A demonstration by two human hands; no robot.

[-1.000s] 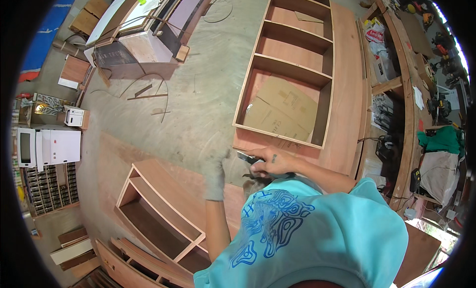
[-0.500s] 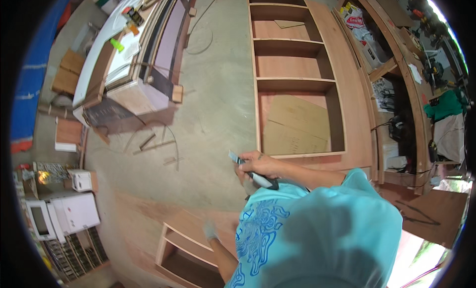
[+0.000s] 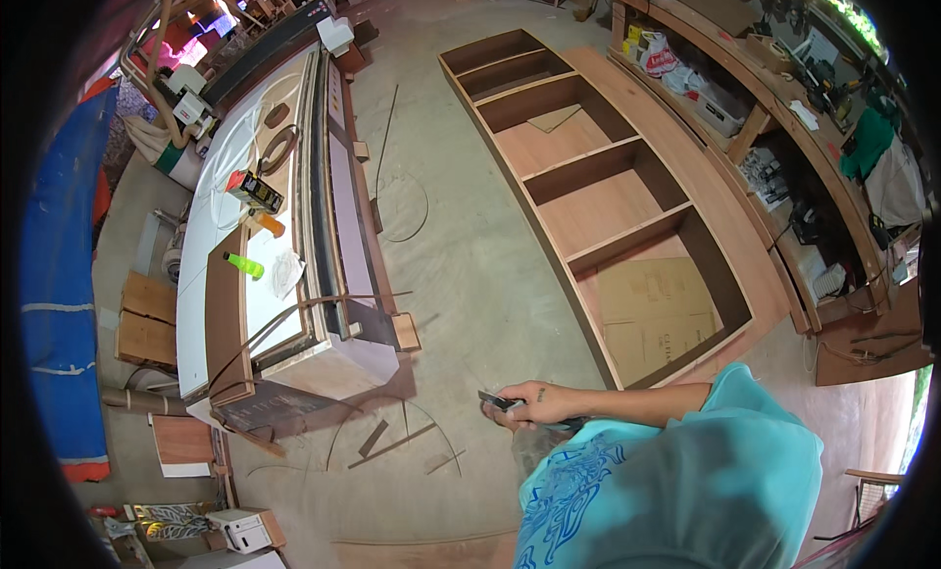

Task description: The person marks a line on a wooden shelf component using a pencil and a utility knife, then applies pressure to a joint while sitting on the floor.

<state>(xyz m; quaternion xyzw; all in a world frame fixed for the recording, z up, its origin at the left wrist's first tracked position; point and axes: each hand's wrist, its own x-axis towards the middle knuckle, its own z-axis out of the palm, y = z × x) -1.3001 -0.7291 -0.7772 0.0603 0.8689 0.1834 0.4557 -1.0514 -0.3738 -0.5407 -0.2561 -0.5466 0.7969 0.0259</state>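
My right hand [image 3: 544, 402] is closed round a slim hand tool [image 3: 500, 403] with a dark body, held low in front of my turquoise shirt. The tool's front end points left, over the concrete floor. Its exact kind cannot be made out. Just to the right of the hand lies the near end of a long wooden shelf unit [image 3: 676, 211], on its back with its compartments facing up; the hand does not touch it. Flattened brown cardboard [image 3: 657, 304] rests in its nearest compartment. My left hand is not in view.
At left stands a long white-topped bench [image 3: 221, 275] bearing a green bottle [image 3: 244, 265], an orange bottle [image 3: 267, 223] and a tin [image 3: 255, 192]. Thin wood strips [image 3: 392, 446] lie on the floor. A wooden rack [image 3: 745, 138] with tools and bags lines the right side.
My view has swung, showing more of the bench and the far room. The left arm and the small cabinet at lower left have gone out of view. The right hand still holds the tool.
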